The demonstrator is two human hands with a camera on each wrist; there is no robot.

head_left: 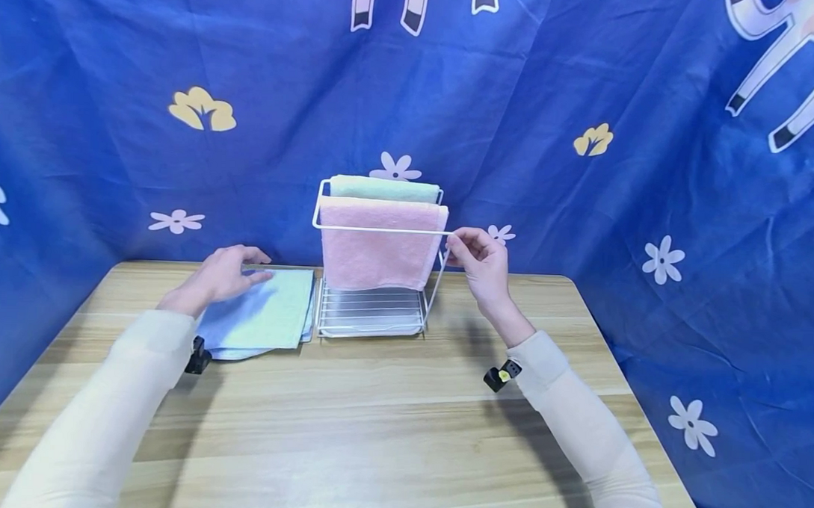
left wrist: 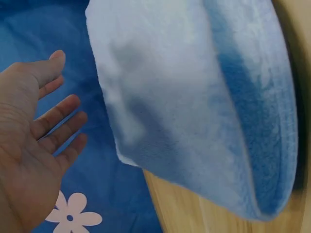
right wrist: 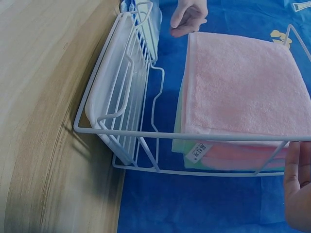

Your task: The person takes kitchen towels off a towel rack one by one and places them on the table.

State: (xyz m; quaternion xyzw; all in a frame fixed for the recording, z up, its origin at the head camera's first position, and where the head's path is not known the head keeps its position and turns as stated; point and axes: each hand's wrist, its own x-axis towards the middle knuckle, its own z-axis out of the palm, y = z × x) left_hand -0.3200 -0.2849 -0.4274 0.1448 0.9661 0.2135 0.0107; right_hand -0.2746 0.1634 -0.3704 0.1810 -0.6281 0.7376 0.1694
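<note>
Left of centre, the left hand (head_left: 219, 276) is near the blue cloth (head_left: 270, 309), fingers loosely spread; right of centre, the right hand (head_left: 485, 270) pinches the rack (head_left: 381, 229), where a pink towel (head_left: 376, 260) and green towel (head_left: 385, 189) hang, mid-frame

In head view, has L arm (head_left: 98, 415) angled from approx 8 o'clock, pointing twd 1; holds L hand (head_left: 219, 276) abt 9 o'clock, fingers loosely straight & slightly spread, tips twd 2. Shows palm in L wrist view. Has R arm (head_left: 589, 432) slanting twd 11; holds R hand (head_left: 485, 272) nr 3 o'clock, thumb & fingers curled in pinch.
</note>
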